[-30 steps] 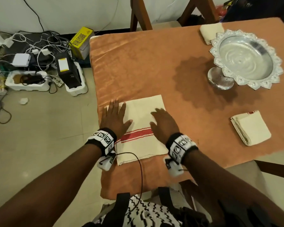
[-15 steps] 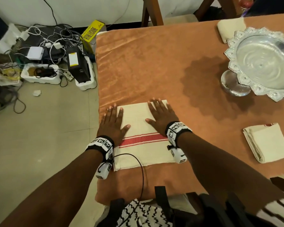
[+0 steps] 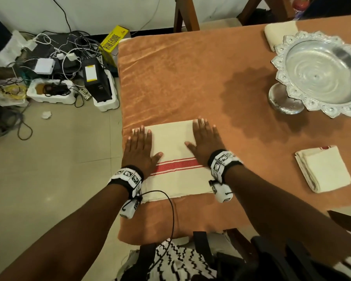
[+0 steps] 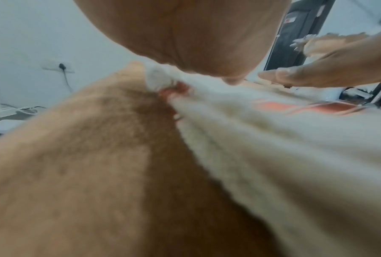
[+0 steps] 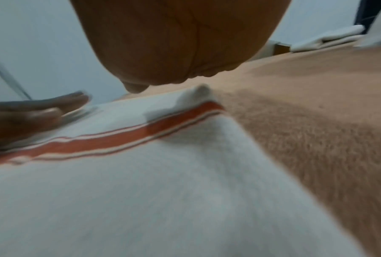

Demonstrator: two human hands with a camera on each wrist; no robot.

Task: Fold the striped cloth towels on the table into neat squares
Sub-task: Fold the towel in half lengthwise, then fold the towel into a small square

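A cream towel with a red stripe (image 3: 173,147) lies folded flat near the table's front left corner. My left hand (image 3: 140,148) presses flat on its left side, fingers straight, tips at the far left edge. My right hand (image 3: 206,139) presses flat on its right side, fingers reaching the far right corner. In the left wrist view the towel (image 4: 295,147) shows layered edges under the palm. The right wrist view shows the red stripe (image 5: 110,139) running across the towel under the palm. A folded cream towel (image 3: 323,169) lies to the right, another (image 3: 279,33) at the far end.
An ornate silver pedestal bowl (image 3: 320,72) stands at the right on the orange tablecloth (image 3: 190,78). The table's left edge runs close beside my left hand. On the floor to the left lie cables, chargers, foam trays and a yellow box (image 3: 114,40).
Both hands have slid away from me along the towel, from near the stripe to its far edge, and spread apart toward its corners. The head view shifted left.
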